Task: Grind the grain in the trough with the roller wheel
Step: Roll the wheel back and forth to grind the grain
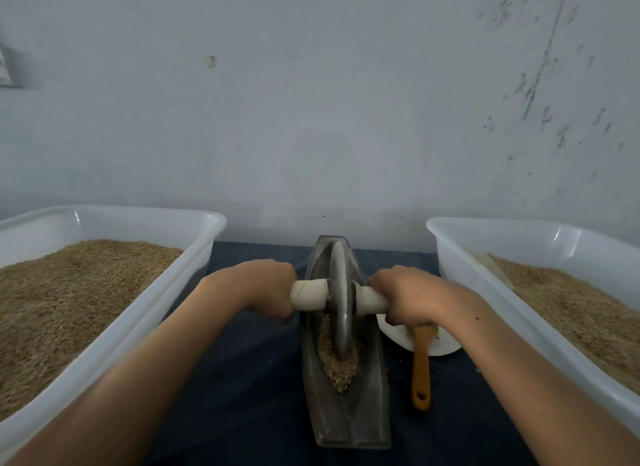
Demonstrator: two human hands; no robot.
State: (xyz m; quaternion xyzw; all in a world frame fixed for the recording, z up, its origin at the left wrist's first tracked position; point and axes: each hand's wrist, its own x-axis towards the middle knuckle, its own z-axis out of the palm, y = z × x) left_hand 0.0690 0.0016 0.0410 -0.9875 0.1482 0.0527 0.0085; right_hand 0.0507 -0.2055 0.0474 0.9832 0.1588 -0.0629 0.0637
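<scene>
1. Head view: the left hand (263, 287) and right hand (405, 294) have their fingers curled round the white handle (308, 295) on either side of the wheel (341, 299).
2. The wheel stands upright in the trough (346, 413), on the table (249, 379) between two tubs (194, 257).
3. Grain (337, 365) lies heaped at the near end.
4. The wheel looks heavy and stiff; gripping both handle ends evenly should keep it from tipping.

Two grain tubs (207, 230) (446, 237), perhaps a brush (421, 361)
</scene>
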